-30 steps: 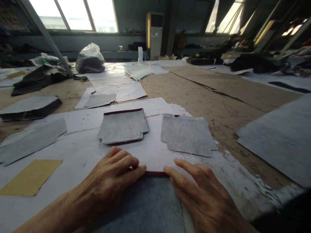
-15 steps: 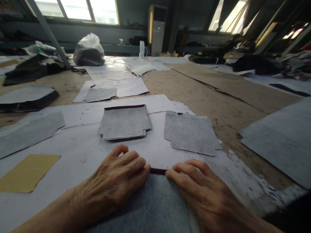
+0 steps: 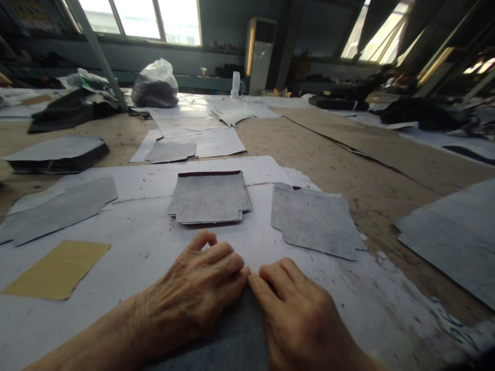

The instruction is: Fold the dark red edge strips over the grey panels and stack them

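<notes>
A grey felt-like fabric piece (image 3: 235,337) lies close to me on the white paper, its far edge under my fingertips. My left hand (image 3: 197,291) is closed on that edge, fingers curled and pressed down. Right beside it, my right hand (image 3: 303,314) pinches the same edge, the thumbs almost meeting. The hands and forearms cover much of the piece. Just beyond them sits a small stack of grey pieces (image 3: 209,198) with a dark red strip along the far side. Another grey piece (image 3: 315,221) lies flat to its right.
White paper (image 3: 143,257) covers the near tabletop (image 3: 371,206). At left are a yellow card (image 3: 58,270), grey pieces (image 3: 65,206) and a thicker stack (image 3: 58,152). A large grey sheet (image 3: 456,237) lies right. Farther back stand a filled plastic bag (image 3: 154,85) and a slanting pole (image 3: 98,51).
My right hand has moved left along the edge up to my left hand and curled its fingers more, covering the dark red strip that showed between them. The view has shifted slightly.
</notes>
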Demonstrator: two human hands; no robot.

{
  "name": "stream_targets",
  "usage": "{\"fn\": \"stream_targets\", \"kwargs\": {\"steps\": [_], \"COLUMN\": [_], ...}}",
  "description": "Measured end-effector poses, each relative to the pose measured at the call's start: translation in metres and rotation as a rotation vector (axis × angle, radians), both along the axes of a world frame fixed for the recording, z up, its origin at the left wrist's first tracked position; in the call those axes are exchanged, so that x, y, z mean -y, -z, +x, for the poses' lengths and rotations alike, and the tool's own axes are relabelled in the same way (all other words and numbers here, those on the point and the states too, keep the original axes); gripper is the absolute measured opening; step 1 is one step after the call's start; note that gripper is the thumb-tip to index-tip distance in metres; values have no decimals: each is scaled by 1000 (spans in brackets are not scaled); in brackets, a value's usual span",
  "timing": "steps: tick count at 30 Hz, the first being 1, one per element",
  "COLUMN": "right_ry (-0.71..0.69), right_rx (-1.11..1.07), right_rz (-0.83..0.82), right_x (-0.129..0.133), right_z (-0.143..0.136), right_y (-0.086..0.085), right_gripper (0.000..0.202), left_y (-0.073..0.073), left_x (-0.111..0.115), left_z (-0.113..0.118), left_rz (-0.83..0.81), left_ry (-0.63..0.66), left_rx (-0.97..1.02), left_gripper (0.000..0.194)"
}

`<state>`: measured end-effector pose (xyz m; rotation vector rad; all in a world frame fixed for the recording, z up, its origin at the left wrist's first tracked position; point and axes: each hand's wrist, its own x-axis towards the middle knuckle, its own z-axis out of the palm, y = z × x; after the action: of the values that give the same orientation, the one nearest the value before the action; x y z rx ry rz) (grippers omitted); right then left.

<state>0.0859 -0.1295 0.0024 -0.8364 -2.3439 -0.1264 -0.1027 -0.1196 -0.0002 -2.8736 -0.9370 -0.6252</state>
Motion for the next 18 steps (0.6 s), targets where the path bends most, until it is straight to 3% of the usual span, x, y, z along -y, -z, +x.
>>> {"fn": "stream_targets", "kwargs": {"steps": [6, 10, 18], "right_ry": [-70, -78, -148], "right_rx": [-7, -36, 117], "right_rz": [-56, -96, 14], "right_x": [-1, -4, -7], "right_z": [1, 7, 5], "right_y": [11, 13, 8], "right_gripper": [31, 32, 35], "left_y": [-3, -8, -1], "left_x": [-3, -2, 1], "left_z": [-23, -39, -38], "left_rz": [-73, -101, -130], "left_ry": [20, 25, 50], "left_rx": [154, 144, 156], "left_gripper": [31, 41, 34]}}
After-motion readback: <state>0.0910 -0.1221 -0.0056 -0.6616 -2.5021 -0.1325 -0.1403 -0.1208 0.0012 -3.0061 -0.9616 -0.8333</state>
